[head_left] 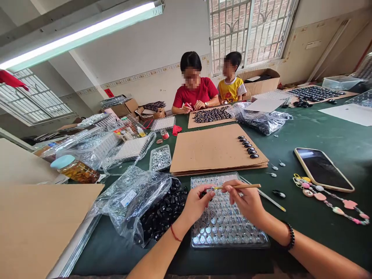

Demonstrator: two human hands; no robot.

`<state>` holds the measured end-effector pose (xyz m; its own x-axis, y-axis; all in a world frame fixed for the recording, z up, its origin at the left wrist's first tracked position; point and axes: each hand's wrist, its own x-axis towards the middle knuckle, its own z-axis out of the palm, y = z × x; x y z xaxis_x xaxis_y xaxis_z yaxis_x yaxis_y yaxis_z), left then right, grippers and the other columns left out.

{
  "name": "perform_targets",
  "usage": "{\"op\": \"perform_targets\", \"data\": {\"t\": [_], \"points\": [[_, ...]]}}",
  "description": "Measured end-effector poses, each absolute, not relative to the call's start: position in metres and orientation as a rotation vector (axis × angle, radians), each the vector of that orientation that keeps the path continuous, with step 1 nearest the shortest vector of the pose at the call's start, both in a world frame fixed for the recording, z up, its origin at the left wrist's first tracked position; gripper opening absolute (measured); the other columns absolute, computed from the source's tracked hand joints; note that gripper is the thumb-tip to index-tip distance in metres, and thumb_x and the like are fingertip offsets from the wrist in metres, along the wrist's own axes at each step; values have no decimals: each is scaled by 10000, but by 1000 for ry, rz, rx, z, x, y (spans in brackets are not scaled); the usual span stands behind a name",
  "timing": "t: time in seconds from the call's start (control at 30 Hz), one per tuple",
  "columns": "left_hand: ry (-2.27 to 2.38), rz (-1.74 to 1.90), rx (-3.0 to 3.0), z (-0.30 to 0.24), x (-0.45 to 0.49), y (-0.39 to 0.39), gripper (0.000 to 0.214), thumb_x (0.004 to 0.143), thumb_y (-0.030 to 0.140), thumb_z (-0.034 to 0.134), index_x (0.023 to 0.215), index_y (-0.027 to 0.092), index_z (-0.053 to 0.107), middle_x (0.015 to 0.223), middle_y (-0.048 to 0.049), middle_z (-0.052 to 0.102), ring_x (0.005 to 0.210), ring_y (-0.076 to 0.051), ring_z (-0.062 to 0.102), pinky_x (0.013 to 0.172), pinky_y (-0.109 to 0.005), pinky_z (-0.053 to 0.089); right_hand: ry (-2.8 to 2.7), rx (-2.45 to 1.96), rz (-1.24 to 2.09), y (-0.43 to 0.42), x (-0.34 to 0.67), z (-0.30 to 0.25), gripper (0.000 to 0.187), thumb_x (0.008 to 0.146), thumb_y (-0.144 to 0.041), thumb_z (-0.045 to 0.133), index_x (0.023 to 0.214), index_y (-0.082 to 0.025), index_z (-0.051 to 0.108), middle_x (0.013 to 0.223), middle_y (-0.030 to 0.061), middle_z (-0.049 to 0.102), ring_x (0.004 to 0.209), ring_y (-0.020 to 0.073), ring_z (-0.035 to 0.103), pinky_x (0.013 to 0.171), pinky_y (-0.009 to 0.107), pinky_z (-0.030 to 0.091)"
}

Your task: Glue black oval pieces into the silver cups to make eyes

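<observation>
My left hand [197, 202] hovers over a clear tray [255, 239] filled with small silver settings, its fingers pinched on a small black stone [204, 193]. My right hand [247, 201] is closed round a thin wooden stick [242, 186], whose tip points left at the stone. An open plastic bag of black stones [162, 211] lies just left of the tray. Behind the tray, a stack of cardboard sheets [212, 149] carries a short row of finished black pieces [248, 147].
A phone [322, 168] and a beaded strap [334, 201] lie to the right on the green table. A small tub of silver parts [161, 158], a jar [76, 170] and bags crowd the left. Two people [193, 87] sit at the far side.
</observation>
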<state>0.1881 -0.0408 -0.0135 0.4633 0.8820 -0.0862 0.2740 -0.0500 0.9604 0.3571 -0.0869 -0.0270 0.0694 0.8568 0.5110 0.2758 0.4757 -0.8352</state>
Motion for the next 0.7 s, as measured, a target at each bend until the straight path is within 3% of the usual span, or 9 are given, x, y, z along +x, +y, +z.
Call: {"op": "perform_targets", "data": {"t": [0.2,0.3,0.4,0.5,0.7], "points": [[1059,681,1592,-13,181,-35,340,683,398,620,888,127,639,498,47,453,411,-59,389,403,-177,293,-1298,-984,678,-89,358,-21,247,926,-327,406,811,-162,550,679,15,569,405,89,477,428,204,383],[1115,935,1489,-3,163,-9,303,661,374,651,857,143,647,518,45,466,415,-44,388,392,-159,282,-1161,-979,669,-87,366,-14,237,924,-340,418,844,-157,545,661,16,569,402,90,478,433,208,392],[1104,1192,1113,4,145,17,291,667,404,641,794,142,624,461,83,361,362,-10,276,357,-129,210,-1137,-974,658,-88,371,-9,227,921,-338,428,860,-153,545,640,16,567,404,92,478,436,209,397],[1063,1130,1002,-1,149,18,346,668,468,614,766,137,606,446,94,330,333,-2,219,339,-131,178,-1200,-973,657,-91,369,-11,220,926,-319,419,859,-152,546,641,21,566,420,99,483,428,210,394],[1065,812,1369,-18,187,-32,265,537,328,748,627,116,617,466,33,494,386,-51,416,372,-163,287,-1442,-976,521,-96,364,-19,193,927,-284,394,867,-170,538,687,31,566,472,117,492,457,228,400]]}}
